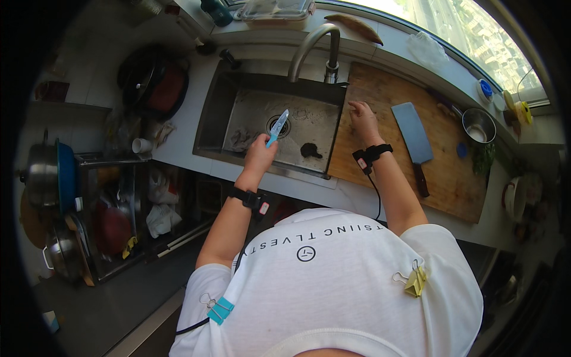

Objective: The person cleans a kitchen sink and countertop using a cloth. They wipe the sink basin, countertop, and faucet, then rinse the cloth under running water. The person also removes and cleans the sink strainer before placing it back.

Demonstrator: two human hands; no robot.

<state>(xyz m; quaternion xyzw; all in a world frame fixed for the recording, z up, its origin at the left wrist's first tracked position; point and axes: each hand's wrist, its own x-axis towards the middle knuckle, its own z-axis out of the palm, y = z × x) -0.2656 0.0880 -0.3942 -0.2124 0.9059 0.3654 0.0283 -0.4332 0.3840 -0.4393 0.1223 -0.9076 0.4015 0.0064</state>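
Note:
My left hand [259,156] is closed round the handle of a small light-blue knife [279,127]. Its pointed blade tilts up and away over the steel sink [250,101], above the drain [278,126]. Over the left part of the wooden cutting board [380,89], beside the sink's right edge, is my right hand [364,122]. Its fingers are loosely bent and a little apart, and nothing shows in them. A cleaver [411,134] with a dark handle lies on the board, to the right of that hand. A dark clump [310,150] and a greyish crumpled cloth [241,138] rest in the sink.
A curved faucet [315,41] rises behind the sink. On the right stand a small metal pot [478,125] and some green leaves [483,157]. A dark round cooker [156,83] and a white cup [141,146] are on the left. A brown elongated object [355,28] lies on the sill.

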